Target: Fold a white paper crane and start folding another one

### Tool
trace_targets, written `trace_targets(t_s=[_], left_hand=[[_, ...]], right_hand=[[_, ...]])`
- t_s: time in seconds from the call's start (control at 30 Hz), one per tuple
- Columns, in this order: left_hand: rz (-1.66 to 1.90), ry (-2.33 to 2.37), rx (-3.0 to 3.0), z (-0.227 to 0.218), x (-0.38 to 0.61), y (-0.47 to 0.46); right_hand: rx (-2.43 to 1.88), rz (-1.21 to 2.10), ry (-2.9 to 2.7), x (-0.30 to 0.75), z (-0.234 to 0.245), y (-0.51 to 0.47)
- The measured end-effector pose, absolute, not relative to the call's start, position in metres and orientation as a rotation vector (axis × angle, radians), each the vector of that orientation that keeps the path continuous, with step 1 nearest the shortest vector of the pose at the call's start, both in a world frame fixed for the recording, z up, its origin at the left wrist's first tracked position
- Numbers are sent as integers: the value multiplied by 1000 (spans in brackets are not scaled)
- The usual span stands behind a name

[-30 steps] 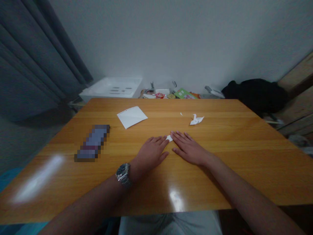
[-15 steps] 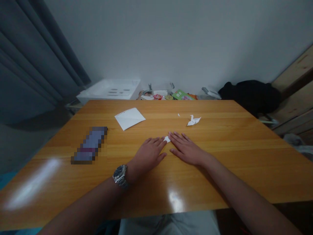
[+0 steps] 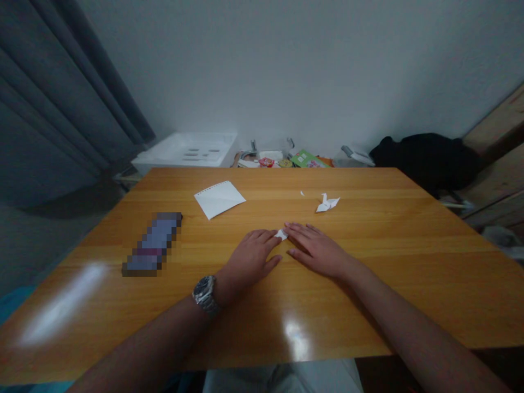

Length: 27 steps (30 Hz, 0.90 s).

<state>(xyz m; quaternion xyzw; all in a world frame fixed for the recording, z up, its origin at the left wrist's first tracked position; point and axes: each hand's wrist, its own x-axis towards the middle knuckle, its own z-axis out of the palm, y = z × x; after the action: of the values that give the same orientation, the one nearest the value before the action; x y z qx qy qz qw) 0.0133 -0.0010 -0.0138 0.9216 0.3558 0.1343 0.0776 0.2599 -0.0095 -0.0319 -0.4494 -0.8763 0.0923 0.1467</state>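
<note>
A small piece of folded white paper [image 3: 281, 234] lies flat on the wooden table [image 3: 229, 327], mostly covered by my fingers. My left hand [image 3: 254, 254], with a metal watch [image 3: 205, 293] on its wrist, presses the paper's left side with fingers stretched out flat. From the right, my right hand [image 3: 315, 248] lays its outstretched fingertips on the paper's other edge. Both palms face down and both thumbs point inward. Beyond my right hand stands a folded paper crane [image 3: 328, 203]. A tiny paper scrap [image 3: 302, 193] rests to the crane's left.
A white sheet with a perforated edge [image 3: 220, 200] lies at the back left. A blurred-out phone-like object [image 3: 153, 244] is nearer on the left. Behind the table are a white tray [image 3: 188, 148], a green booklet [image 3: 307, 159] and a black bag-like item [image 3: 426, 161].
My right fingers have drawn slightly closer together on the folded paper. The whole view has shifted a little; the hands otherwise stay in place.
</note>
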Motion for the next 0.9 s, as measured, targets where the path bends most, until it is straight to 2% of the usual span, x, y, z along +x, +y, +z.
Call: trace_targets(t_s=[0.37, 0.6, 0.9], left_hand=[[499, 947, 2721, -14, 15, 3], [672, 1141, 2568, -21, 18, 13], [677, 1151, 2558, -24, 18, 17]], right_hand=[[-1222, 261, -2445, 256, -28, -5], [-1279, 214, -2320, 250, -33, -5], [-1348, 283, -2210, 243, -31, -5]])
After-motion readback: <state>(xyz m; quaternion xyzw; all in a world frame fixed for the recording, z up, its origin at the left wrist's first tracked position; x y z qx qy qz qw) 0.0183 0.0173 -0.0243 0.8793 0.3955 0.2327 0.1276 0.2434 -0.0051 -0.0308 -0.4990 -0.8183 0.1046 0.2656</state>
